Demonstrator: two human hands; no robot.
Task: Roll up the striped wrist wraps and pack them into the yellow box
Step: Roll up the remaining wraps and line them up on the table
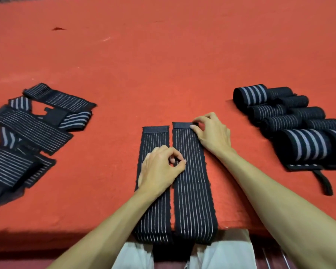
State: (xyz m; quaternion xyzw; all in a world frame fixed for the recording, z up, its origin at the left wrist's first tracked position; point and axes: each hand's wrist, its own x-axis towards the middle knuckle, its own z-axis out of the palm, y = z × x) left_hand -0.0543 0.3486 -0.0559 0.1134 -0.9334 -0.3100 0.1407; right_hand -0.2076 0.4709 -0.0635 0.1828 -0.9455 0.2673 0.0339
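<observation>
Desk (163,65) surface is covered in red cloth. Two striped wraps lie flat and unrolled at its near middle, side by side, running away from the person, their near ends hanging over the desk edge. The left wrap (153,138) and the right wrap (190,181) are almost touching along their length. Each has a plain dark fastening patch across its far end.

The left hand (161,167) rests over the left wrap, midway along. Its grip is closed, with thumb and forefinger pinched together at the inner edge of the right wrap. The right hand (211,131) is at the far right corner of the right wrap. Its grip is also closed, with fingertips pinching that corner beside the fastening patch (181,125).

To the left, well apart, is a pile of loose wraps (27,129), unrolled and overlapping at mixed angles. To the right is a cluster of rolled wraps (291,121) in close rows, some with thin stripes and some with broad ones. A dark strap (324,181) trails from the nearest roll toward the desk edge.

White cloth (221,253) shows below the desk edge, between the forearms.
</observation>
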